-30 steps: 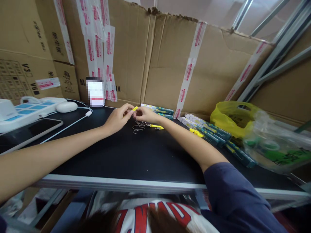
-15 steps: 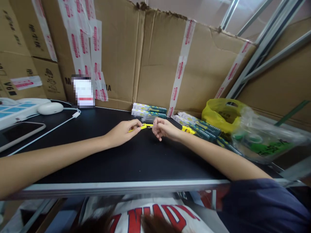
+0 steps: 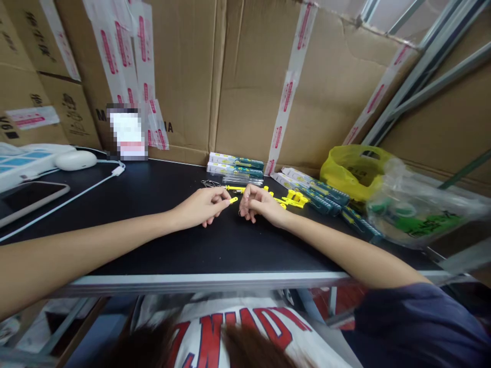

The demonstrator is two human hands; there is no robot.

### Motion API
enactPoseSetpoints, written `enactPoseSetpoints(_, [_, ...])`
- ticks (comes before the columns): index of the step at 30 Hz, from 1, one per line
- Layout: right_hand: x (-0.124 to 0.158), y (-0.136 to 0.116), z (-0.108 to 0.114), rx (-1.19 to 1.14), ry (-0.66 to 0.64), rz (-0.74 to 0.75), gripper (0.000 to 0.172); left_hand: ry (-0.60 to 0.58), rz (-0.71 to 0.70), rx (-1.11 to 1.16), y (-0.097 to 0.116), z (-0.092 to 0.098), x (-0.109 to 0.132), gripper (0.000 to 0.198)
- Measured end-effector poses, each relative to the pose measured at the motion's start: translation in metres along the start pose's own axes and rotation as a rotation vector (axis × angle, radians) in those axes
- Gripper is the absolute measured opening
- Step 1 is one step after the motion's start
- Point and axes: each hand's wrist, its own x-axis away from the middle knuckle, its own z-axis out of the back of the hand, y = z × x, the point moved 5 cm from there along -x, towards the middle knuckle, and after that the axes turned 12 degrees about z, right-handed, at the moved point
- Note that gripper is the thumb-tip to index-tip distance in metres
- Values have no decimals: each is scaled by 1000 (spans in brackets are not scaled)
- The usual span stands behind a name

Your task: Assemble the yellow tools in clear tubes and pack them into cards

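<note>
My left hand (image 3: 212,205) is closed in a pinch on a small yellow plastic piece (image 3: 233,200), whose rounded end with a hole sticks out toward the right. Just across from it, my right hand (image 3: 261,204) has its fingers curled together around a thin metal ring (image 3: 240,212), partly hidden by the fingertips. The two hands are apart, a little above the black tabletop. Behind them lie a yellow rod-like piece (image 3: 235,189) and some thin metal wire pieces (image 3: 210,183). More yellow plastic parts (image 3: 295,198) are heaped beside my right hand.
Slim printed boxes (image 3: 235,166) lie at the back, with clear plastic tubes (image 3: 242,180) before them. More boxes (image 3: 312,191), a yellow bag (image 3: 351,171) and a clear bag (image 3: 422,214) are at right. A phone (image 3: 32,202), cable and power strip (image 3: 30,163) are at left.
My hands have drawn slightly apart, and the yellow piece in my left hand now points more to the right. The view has tilted down, showing more yellow parts behind my right hand.
</note>
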Motion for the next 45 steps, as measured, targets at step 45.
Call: enactPoseSetpoints(45, [11, -22, -21, 1460, -337, 619, 28, 14, -186, -614, 3, -3, 2, 28])
